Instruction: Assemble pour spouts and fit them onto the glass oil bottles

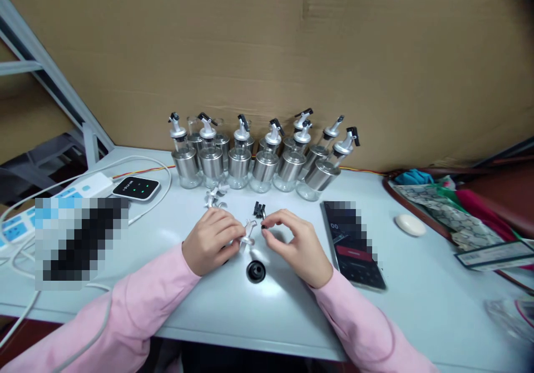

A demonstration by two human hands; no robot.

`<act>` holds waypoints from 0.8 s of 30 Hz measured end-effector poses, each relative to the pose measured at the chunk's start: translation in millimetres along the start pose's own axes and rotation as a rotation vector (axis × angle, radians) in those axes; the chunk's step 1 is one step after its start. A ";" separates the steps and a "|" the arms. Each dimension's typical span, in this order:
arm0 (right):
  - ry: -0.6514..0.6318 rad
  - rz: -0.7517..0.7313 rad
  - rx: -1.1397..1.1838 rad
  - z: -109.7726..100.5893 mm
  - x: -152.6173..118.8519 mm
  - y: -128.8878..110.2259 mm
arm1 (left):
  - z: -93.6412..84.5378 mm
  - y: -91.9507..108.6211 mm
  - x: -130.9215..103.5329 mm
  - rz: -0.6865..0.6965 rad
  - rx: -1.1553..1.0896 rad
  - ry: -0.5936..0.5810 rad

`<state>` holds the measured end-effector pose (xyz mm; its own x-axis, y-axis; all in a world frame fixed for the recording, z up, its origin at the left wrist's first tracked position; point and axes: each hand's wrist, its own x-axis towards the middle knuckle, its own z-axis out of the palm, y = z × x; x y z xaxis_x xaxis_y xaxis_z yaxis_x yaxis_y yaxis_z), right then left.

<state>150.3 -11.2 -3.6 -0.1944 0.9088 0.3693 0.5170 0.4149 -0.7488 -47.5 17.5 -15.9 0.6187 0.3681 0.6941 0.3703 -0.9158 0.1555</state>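
Observation:
My left hand (pixel 213 240) is closed, its fingertips gripping a silver-grey pourer spout (pixel 248 235) held up over the table. Close to the right of that spout, my right hand (pixel 299 246) pinches a small black part (pixel 263 227) between thumb and index finger; most of it is hidden by the fingertips. Several black flip caps (pixel 259 210) lie just beyond both hands. More grey spouts (pixel 215 195) are in a small pile behind my left hand. A round black stopper (pixel 256 272) rests on the table below the held spout.
Glass bottles with steel sleeves (pixel 266 166) stand in rows along the cardboard (pixel 267 56); several carry pourers. At right are a phone (pixel 354 245), a white oval object (pixel 410 225) and a bag. A power strip (pixel 95 187), cables and a black device (pixel 137 188) lie left.

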 end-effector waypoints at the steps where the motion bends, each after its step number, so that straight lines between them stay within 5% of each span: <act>1: 0.033 0.036 0.077 0.1 -0.4 -1.0 | -0.1 0.0 0.2 0.003 0.004 -0.002; 10: 0.076 0.337 0.610 6.4 2.0 2.1 | -0.8 -0.5 -0.2 0.025 0.027 -0.014; 24: 0.009 0.538 0.797 8.0 1.1 3.0 | -2.3 0.9 0.7 0.050 0.035 0.010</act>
<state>144.9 -8.6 -9.8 -0.0885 0.9874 -0.1315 -0.1841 -0.1459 -0.9720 -48.3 16.5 -13.6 0.6300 0.3205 0.7074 0.3633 -0.9267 0.0962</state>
